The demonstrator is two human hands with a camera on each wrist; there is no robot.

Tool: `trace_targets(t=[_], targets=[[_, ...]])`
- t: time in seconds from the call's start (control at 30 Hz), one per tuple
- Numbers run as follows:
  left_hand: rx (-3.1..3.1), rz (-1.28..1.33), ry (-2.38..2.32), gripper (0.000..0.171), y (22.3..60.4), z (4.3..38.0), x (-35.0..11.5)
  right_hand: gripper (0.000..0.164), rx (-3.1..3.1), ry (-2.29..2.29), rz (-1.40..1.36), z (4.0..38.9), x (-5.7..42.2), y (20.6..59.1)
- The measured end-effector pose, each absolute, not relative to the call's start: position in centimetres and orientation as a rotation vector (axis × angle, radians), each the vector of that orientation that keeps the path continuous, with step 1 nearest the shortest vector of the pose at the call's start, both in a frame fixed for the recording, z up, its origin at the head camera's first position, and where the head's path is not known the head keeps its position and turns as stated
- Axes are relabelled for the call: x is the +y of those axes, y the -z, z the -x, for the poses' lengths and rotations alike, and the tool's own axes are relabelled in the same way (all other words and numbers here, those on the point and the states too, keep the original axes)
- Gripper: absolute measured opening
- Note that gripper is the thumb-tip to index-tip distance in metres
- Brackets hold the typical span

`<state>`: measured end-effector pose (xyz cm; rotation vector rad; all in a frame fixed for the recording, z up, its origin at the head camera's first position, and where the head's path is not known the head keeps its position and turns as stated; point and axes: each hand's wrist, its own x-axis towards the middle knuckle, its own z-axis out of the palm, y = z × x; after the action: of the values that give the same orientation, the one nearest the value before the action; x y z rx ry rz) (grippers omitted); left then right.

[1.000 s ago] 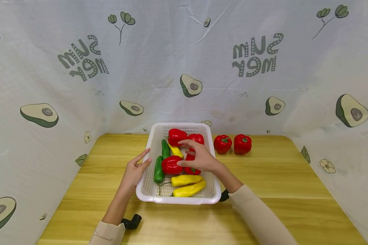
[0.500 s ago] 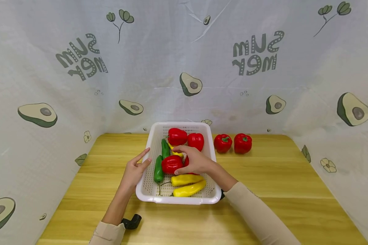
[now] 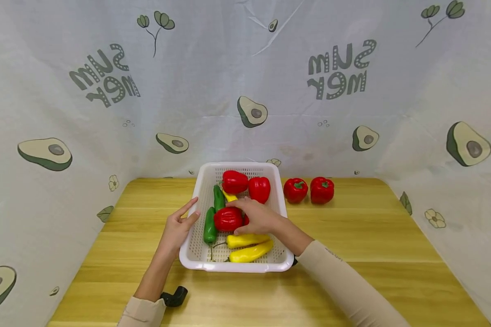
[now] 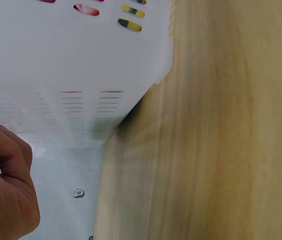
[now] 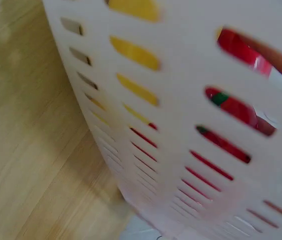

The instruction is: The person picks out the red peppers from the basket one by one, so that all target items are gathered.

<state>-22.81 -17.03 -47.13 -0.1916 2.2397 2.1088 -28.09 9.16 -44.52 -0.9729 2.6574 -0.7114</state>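
Note:
A white plastic basket (image 3: 237,267) holds red bell peppers, green peppers and yellow peppers. My left hand (image 3: 177,231) grips its left rim, thumb and index finger over the edge; the left wrist view catches the bent fingers (image 4: 8,150) beside the outer wall. Inside the basket, my right hand (image 3: 258,218) curves around a red bell pepper (image 3: 227,220), fingers at its far side and thumb at its near side. Another red pepper is mostly hidden beneath this hand. In the right wrist view, red and yellow peppers show through the basket's slots.
Two red bell peppers (image 3: 296,190) stand on the wooden table (image 3: 376,236) right of the basket. In the basket, more red peppers (image 3: 259,189) lie at the back, green peppers (image 3: 210,226) at the left, and yellow peppers (image 3: 251,252) in front. A patterned curtain (image 3: 212,68) hangs behind the table.
My right hand has lowered toward the near side and closed in around the middle red bell pepper, uncovering the red pepper at the back right. The left hand stays at the rim.

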Motion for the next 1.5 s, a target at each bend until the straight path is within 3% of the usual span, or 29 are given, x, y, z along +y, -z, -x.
trace_targets(t=[0.27, 0.57, 0.87, 1.2, 1.5], targets=[[2.226, 0.202, -2.131, 0.049, 47.0, 22.7, -17.0, 0.065, 2.658, 0.748, 1.025, 28.0, 9.2, 44.5], [2.221, 0.188, -2.129, 0.050, 47.0, 22.7, -17.0, 0.068, 2.683, 0.858, 1.089, 27.9, 9.3, 44.3], [2.229, 0.196, -2.117, 0.049, 46.9, 22.7, -17.0, 0.057, 2.723, 1.029, 1.071, 27.4, 9.5, 44.0], [2.240, 0.185, -2.114, 0.050, 47.0, 22.6, -17.0, 0.076, 2.741, 1.110, 1.013, 27.4, 9.7, 43.8], [2.265, 0.194, -2.102, 0.049, 47.2, 22.7, -17.0, 0.071, 2.727, 1.190, 1.011, 27.2, 10.4, 43.4]])
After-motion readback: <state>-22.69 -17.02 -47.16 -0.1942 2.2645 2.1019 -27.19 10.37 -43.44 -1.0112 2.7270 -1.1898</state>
